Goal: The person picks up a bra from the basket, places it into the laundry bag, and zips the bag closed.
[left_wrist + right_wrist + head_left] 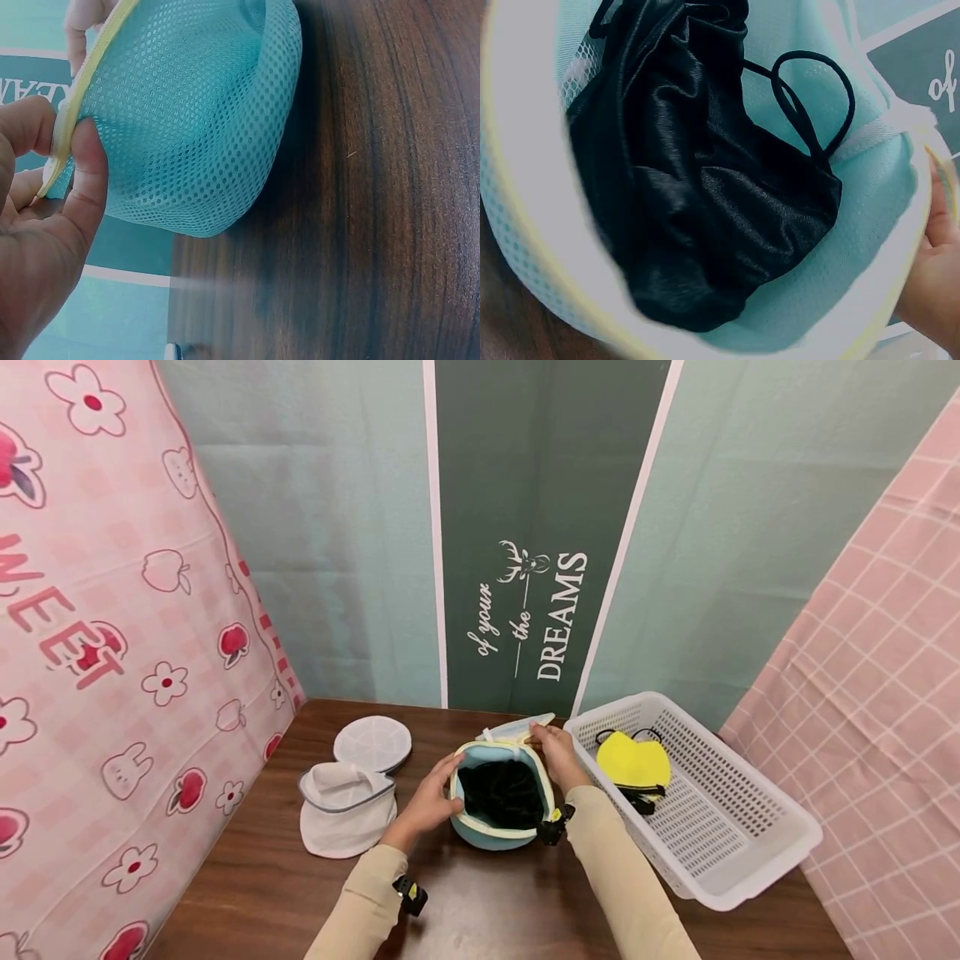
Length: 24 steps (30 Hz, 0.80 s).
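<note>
A blue mesh laundry bag (491, 841) with yellow-edged trim stands open on the table. Inside it lies a shiny black cloth item (705, 172) with a thin black cord loop. My left hand (431, 797) pinches the bag's rim at the left; in the left wrist view, thumb and fingers of the left hand (49, 232) close over the yellow edge. At the far right side, my right hand (558, 756) holds the bag's raised lid (513, 729). The right wrist view shows the right hand (934, 277) behind the rim, its fingertips partly hidden.
To the left sits a white mesh bag (348, 833) with grey trim, its round lid (372, 743) folded back. A white perforated plastic basket (738, 893) on the right contains a yellow item (633, 760) and black straps. Fabric curtains (360, 568) enclose the wooden table (247, 868).
</note>
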Tool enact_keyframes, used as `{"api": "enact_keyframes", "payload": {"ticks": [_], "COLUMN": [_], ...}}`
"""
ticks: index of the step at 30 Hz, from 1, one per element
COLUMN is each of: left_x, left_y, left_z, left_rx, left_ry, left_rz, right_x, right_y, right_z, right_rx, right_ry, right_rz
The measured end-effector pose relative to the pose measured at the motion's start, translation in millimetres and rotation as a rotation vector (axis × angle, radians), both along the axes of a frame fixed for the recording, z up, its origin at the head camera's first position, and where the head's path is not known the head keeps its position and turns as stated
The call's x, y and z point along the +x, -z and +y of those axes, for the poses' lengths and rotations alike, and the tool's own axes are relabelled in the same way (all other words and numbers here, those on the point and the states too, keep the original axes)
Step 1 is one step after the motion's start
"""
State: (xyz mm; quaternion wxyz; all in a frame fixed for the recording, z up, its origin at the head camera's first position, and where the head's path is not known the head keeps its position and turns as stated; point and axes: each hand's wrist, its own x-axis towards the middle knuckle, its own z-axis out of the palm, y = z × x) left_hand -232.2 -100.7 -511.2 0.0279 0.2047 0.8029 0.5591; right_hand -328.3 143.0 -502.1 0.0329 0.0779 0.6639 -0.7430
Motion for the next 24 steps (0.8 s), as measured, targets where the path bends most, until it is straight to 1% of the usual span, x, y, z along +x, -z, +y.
{"api": "enact_keyframes", "payload": {"ticks": [4, 7, 9, 10, 12, 16, 19, 21, 24], "left_x": [-0.1, 0.3, 1.5, 4.0, 8.6, 18.6, 20.2, 20.1, 20.7], "left_y": [0.0, 0.2, -0.6, -5.6, -15.2, -37.8, -41.3, -41.5, -41.8], "left_z": [0.6, 1.1, 1.5, 2.0, 2.4, 2.6, 2.2, 2.2, 1.8], "left_rx": [-0.015, -0.015, -0.007, -0.001, -0.004, -0.013, -0.015, -0.014, -0.011], "left_ry": [-0.002, 0.003, 0.011, 0.016, 0.026, 0.049, 0.053, 0.052, 0.057], "left_rz": [-0.007, 0.001, 0.009, 0.016, 0.008, -0.007, -0.013, -0.013, -0.022], "right_x": [2.8, 5.2, 6.3, 6.6, 7.2, 4.8, 2.1, 1.2, 1.3], "right_y": [-1.4, -1.8, -2.0, -2.1, -2.7, -2.2, -3.1, -5.1, -9.0], "right_z": [2.1, 3.1, 2.8, 2.3, 1.2, 0.6, 1.5, 1.8, 1.5], "right_rx": [0.072, 0.095, 0.089, 0.084, 0.082, 0.018, -0.054, -0.085, -0.104], "right_ry": [0.027, 0.042, 0.053, 0.057, 0.061, 0.057, 0.038, 0.028, 0.008], "right_rz": [-0.002, -0.004, -0.004, 0.001, 0.015, 0.040, 0.050, 0.047, 0.050]}}
